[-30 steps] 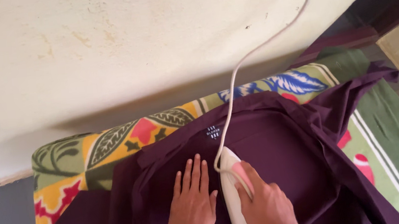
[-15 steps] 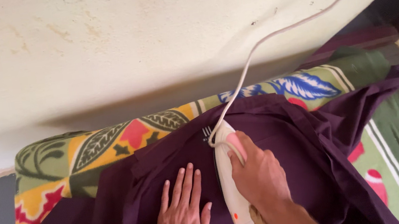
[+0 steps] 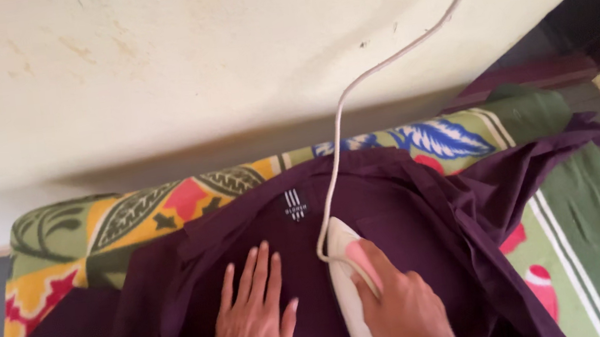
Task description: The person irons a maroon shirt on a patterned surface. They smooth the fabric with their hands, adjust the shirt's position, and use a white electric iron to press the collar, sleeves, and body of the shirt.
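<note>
**Pressing the back of a dark shirt near the collar**

Head view, from above. Right hand (image 3: 399,308) clenched around the pink handle of a white iron (image 3: 350,291), nose aimed toward the collar and the small label (image 3: 295,205) sewn just below it. Left hand (image 3: 252,318) released and flat, palm down, fingers spread on the purple shirt (image 3: 395,210) just beside the iron. Shirt spread over a patterned blanket (image 3: 140,217) in green, yellow, red and blue, set close against a pale wall (image 3: 190,60). White cord (image 3: 341,103) running up from the iron's nose across the wall and out of the top edge.

To do it well, as a judgement: keep the flat hand drawing the cloth taut away from the soleplate, never ahead of the nose. Glide in long even strokes rather than dwelling on one spot. Smooth out the folds bunched at the right side before passing over them. Lift the cord clear of the fabric. Heat setting probably readable on the dial, though hidden under the gripping hand here.
</note>
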